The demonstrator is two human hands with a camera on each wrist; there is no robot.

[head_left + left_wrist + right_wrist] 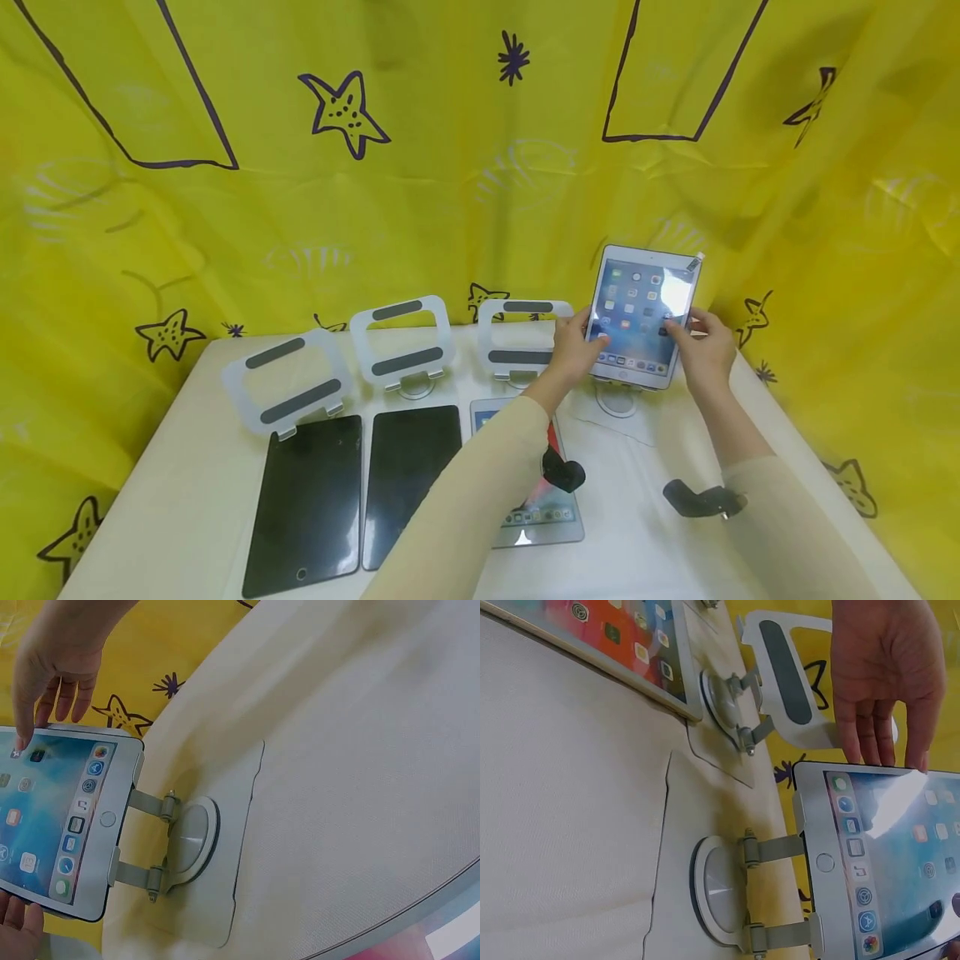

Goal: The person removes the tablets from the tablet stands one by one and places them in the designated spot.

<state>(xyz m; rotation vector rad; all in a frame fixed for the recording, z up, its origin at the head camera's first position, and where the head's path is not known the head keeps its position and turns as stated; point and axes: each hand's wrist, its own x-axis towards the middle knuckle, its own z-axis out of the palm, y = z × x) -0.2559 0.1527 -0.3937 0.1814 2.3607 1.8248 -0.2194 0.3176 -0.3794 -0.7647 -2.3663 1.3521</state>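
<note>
A white tablet (641, 308) with a lit screen of app icons leans upright at the right of the table. Its lower edge sits in the two front clips of a stand with a round base (191, 840). My left hand (573, 346) grips the tablet's left side, thumb on the front and fingers at the edge. On the opposite side my right hand (708, 346) pinches it, thumb over the screen. A small tag (696, 262) sticks out at the upper right corner. Most of this stand's back is hidden behind the tablet.
Several stands line the back of the table: a tilted one (296, 397) at left, another stand (408, 365) beside it, a third stand (520, 357) near my left hand. In front lie two dark tablets, one far left (307, 500), one inward (411, 475), and a lit tablet (551, 517) under my left arm.
</note>
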